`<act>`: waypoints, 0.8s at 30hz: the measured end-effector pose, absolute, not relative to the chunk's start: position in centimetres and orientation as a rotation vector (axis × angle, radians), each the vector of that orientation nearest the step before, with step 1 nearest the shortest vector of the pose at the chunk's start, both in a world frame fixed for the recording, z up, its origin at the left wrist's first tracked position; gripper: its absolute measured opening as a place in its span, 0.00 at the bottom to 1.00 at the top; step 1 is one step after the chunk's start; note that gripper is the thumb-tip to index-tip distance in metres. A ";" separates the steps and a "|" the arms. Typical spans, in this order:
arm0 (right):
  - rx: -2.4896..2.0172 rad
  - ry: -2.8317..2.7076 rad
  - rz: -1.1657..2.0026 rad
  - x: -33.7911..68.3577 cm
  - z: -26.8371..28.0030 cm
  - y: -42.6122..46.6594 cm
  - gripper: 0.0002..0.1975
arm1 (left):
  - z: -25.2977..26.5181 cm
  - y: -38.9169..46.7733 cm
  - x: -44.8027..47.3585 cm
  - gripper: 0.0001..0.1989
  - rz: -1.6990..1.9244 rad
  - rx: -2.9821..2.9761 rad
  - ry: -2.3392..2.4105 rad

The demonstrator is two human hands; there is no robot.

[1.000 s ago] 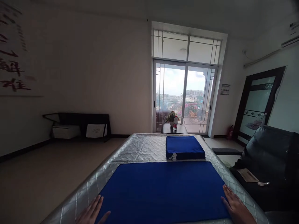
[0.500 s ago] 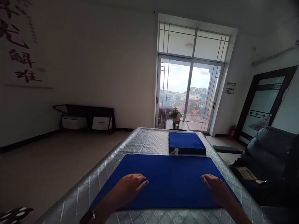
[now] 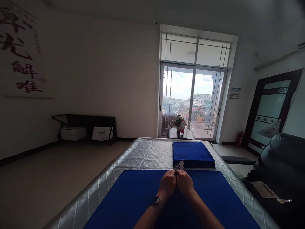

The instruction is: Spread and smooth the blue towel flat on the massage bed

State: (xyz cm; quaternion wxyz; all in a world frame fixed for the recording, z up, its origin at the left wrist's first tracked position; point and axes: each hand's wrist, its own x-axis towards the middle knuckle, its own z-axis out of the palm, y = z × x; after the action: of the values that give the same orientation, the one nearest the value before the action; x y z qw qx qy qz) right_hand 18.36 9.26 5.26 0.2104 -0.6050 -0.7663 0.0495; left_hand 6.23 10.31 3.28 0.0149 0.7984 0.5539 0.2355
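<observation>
A large blue cloth (image 3: 140, 194) lies spread flat on a bed-like surface with a silver quilted cover (image 3: 143, 149). My left hand (image 3: 168, 183) and my right hand (image 3: 184, 182) rest side by side at the middle of its far edge, knuckles up and touching or nearly so. Their fingers curl downward and inward; the fingertips are hidden, so whether they pinch the cloth does not show. Just beyond them sits a stack of folded blue cloths (image 3: 193, 152) with white tags at its near left corner. A dark watch sits on my left wrist.
A black armchair (image 3: 274, 165) stands close on the right, with a card (image 3: 264, 189) on its seat. Past the far end are a small table (image 3: 172, 135) with a plant and a bottle (image 3: 182, 128), then a glass sliding door. A low black rack (image 3: 88, 122) stands along the wall.
Both hands have moved forward and inward, from wide apart over the cloth to together at its far edge. Their fingers are more curled. The view has tilted slightly upward.
</observation>
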 end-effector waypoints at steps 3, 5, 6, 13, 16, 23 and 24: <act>-1.679 -2.192 0.193 18.4 2.7 11.1 0.26 | 0.8 11.9 6.2 0.25 0.642 2.531 1.722; -1.687 -2.219 0.215 18.6 1.3 11.7 0.27 | -0.4 12.6 6.0 0.26 0.590 2.589 1.713; -1.692 -2.226 0.214 18.7 0.8 11.9 0.28 | -0.9 12.8 5.9 0.26 0.572 2.613 1.712; -1.720 -2.252 0.198 18.9 0.5 12.0 0.28 | -1.5 13.3 5.9 0.27 0.494 2.628 1.718; -1.727 -2.255 0.182 19.4 0.9 11.6 0.29 | -1.1 13.2 5.2 0.27 0.447 2.670 1.671; -1.923 -2.237 0.192 24.5 0.9 11.3 0.33 | -0.1 13.2 -0.6 0.31 0.343 2.600 1.763; -1.959 -2.223 0.179 26.0 0.7 11.3 0.33 | -0.1 13.3 -1.8 0.32 0.331 2.571 1.791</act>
State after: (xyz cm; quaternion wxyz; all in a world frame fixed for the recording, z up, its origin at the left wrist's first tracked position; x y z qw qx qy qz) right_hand 25.97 11.33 0.70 0.0864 -0.6575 -0.7461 0.0601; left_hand -1.82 13.32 -0.06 -0.0044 0.8160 0.5684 0.1049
